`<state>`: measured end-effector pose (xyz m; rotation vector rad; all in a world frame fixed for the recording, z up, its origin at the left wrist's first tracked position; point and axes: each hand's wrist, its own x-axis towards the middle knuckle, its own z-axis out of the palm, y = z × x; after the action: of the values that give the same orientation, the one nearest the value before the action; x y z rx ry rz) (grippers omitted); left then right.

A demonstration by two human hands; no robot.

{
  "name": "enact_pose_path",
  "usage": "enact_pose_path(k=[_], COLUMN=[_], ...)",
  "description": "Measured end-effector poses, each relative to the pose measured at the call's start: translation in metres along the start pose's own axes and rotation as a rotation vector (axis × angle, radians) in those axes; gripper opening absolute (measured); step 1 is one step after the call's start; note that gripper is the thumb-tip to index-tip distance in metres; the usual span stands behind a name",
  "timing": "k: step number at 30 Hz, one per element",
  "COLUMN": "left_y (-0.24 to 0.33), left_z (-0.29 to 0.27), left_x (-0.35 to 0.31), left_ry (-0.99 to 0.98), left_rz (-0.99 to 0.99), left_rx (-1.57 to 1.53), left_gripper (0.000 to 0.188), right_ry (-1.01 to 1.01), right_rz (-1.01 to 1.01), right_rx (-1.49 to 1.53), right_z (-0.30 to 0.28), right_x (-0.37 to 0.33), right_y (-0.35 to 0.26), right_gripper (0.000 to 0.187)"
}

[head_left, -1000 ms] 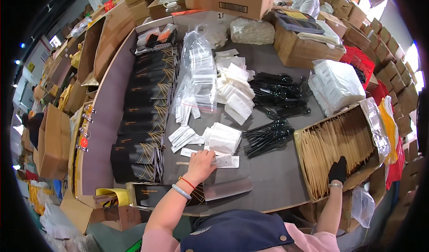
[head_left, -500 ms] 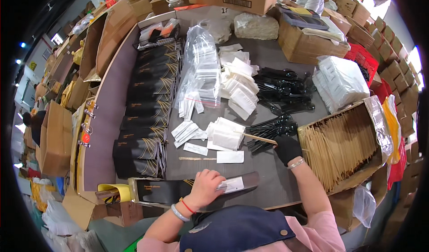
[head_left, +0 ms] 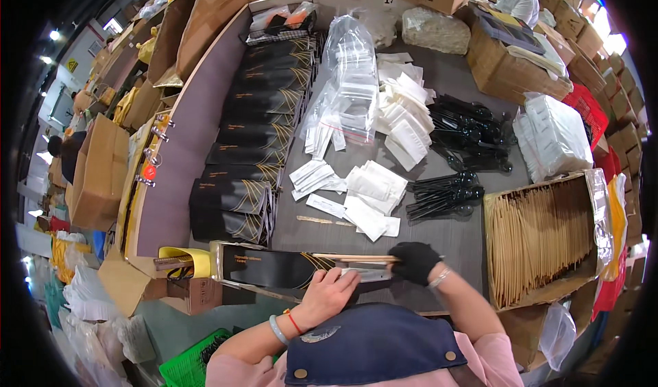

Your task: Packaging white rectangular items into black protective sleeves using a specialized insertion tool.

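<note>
A black printed pouch (head_left: 267,269) lies across the front edge of the table, and my left hand (head_left: 330,294) grips its right end with fingers bent over the top. A white sachet (head_left: 373,274) sticks out beside those fingertips. My right hand (head_left: 416,262), in a black glove, is closed around the right end of a pair of wooden chopsticks (head_left: 356,257). They lie level, with their far ends over the pouch. White paper packets (head_left: 373,188) and narrow sachets (head_left: 317,178) are spread just beyond. Black plastic spoons (head_left: 445,194) lie in bundles to their right.
On the right stands an open carton (head_left: 541,239) of wooden chopsticks. A row of black pouches (head_left: 250,137) fills the left side. Farther back are a clear bag (head_left: 346,78) of sachets, a wrapped white stack (head_left: 554,137) and a cardboard box (head_left: 514,71). Another person (head_left: 517,3) is at the far right.
My right hand has moved down and toward my left hand, bringing the chopsticks from above the packets to the pouch. My left hand stays on the pouch. The view has shifted.
</note>
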<state>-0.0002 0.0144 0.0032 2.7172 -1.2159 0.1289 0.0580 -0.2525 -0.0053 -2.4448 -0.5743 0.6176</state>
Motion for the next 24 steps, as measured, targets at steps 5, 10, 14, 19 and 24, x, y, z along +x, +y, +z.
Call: enact_pose_path(k=[5,10,14,19,24], left_y=[-0.003,-0.007,-0.01,-0.028,-0.034], left_z=[-0.007,-0.014,-0.023,-0.028,-0.02], left_x=[0.0,-0.007,-0.008,-0.012,-0.01], left_ry=[-0.059,-0.09,-0.064,-0.053,-0.066], left_rz=[-0.037,-0.088,-0.131,-0.327,-0.313], left_rx=[0.037,-0.032,-0.125,-0.232,-0.279], left_gripper=[0.053,0.061,0.062,0.073,0.074], right_ry=[0.517,0.778,0.503,0.34,0.281], right_rz=[0.073,0.198,0.107,-0.07,-0.173], right_rx=[0.28,0.566,0.116,-0.198,-0.236], right_z=[0.017,0.048,0.019,0.003,0.009], right_x=[-0.018,-0.053,-0.062,-0.062,-0.046], right_y=[0.001,0.037,0.023,0.017,0.022], right_gripper=[0.015,0.014,0.026,0.036,0.036])
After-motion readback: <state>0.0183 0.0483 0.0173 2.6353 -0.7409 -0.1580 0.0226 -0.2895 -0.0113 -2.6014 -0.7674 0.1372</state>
